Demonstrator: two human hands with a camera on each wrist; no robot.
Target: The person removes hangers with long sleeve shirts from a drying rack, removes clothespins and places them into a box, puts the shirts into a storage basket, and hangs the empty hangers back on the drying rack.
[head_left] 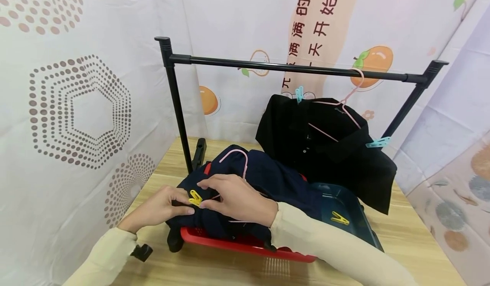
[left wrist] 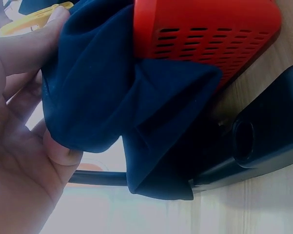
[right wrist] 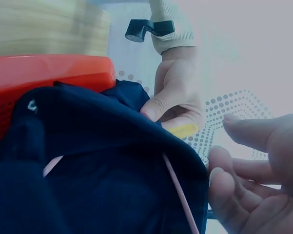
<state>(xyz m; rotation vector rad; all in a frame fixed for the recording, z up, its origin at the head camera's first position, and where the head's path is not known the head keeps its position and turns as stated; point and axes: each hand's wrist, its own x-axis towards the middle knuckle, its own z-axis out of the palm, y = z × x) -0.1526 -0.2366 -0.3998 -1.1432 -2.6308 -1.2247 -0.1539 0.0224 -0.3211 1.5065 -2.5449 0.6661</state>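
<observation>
A navy garment (head_left: 275, 171) lies heaped over a red basket (head_left: 229, 244), with a pink hanger (head_left: 245, 160) in it, hook upward. My left hand (head_left: 160, 207) pinches the garment's edge between thumb and fingers. A yellow clothespin (head_left: 195, 197) sits at that edge; in the left wrist view my thumb lies against the yellow clothespin (left wrist: 36, 19). My right hand (head_left: 237, 199) hovers over the near side, its thumb tip close to the clothespin. In the right wrist view the right hand's (right wrist: 263, 170) thumb and fingers stand apart, fingertips right at the garment's edge.
A black rack with a crossbar (head_left: 287, 67) stands behind. From it hangs a black shirt (head_left: 283, 128) on another pink hanger (head_left: 361, 80), with blue clothespins (head_left: 299, 94) at both shoulders. A dark tray (head_left: 360, 211) on the right holds a yellow clothespin (head_left: 340, 218).
</observation>
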